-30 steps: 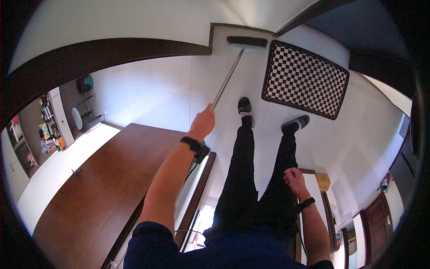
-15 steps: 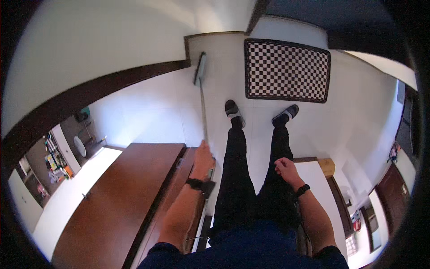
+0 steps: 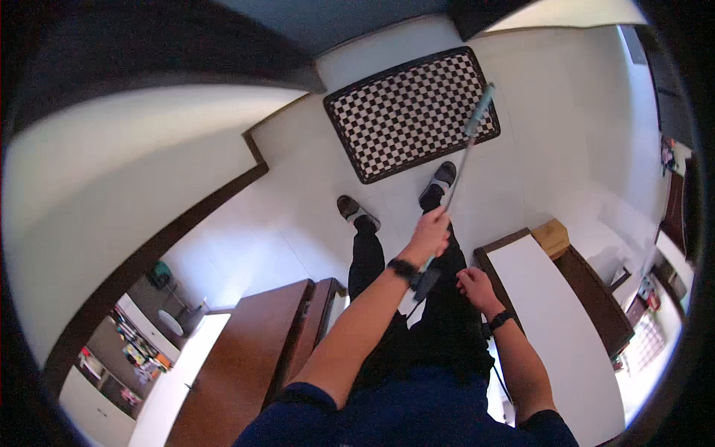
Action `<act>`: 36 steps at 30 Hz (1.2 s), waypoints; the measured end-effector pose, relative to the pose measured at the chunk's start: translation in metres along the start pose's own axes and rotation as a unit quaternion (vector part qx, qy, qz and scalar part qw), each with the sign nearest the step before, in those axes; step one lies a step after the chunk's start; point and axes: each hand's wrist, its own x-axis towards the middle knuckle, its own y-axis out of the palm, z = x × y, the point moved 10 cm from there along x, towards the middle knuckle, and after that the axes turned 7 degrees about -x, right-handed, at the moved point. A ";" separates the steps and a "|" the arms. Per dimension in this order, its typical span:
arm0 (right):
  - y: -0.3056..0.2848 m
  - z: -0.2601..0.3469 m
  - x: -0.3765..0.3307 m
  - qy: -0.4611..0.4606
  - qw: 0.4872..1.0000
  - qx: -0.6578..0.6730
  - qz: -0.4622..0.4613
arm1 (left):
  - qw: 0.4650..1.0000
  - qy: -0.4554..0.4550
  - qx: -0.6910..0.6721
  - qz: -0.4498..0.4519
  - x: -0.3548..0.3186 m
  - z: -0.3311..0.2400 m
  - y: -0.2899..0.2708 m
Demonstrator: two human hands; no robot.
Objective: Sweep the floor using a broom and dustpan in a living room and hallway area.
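Observation:
My left hand (image 3: 428,237) is wrapped around the handle of a flat mop (image 3: 459,170), gripping it in front of my thighs. The handle slants away to the right, and the narrow pale blue-green mop head (image 3: 480,110) shows over the right edge of a black-and-white checkered mat (image 3: 410,112). Whether the head touches the mat or hangs above it, I cannot tell. My right hand (image 3: 477,287) is beside my right thigh, its fingers loosely curled with nothing seen in them. My feet in dark slippers (image 3: 441,177) stand on the pale floor at the mat's near edge.
A brown wooden cabinet (image 3: 231,350) stands close on my left. A white-topped counter (image 3: 551,320) is near on my right, with a cardboard box (image 3: 551,238) at its far end. The wall with dark skirting (image 3: 171,223) juts in at far left.
My left hand has swung the mop from the left of my feet across to the right, over the mat. My view has turned; the right hand stays by the thigh.

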 end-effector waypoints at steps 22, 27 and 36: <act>-0.113 -0.122 0.018 0.014 0.925 0.373 -0.069 | 0.983 -0.102 0.145 -0.038 0.162 -0.036 0.289; -0.124 -0.136 0.019 0.023 0.887 0.449 -0.102 | 0.963 -0.071 0.261 -0.018 0.134 -0.062 0.298; -0.100 -0.132 0.020 0.066 0.824 0.547 -0.135 | 0.956 -0.144 0.118 -0.225 0.107 -0.039 0.212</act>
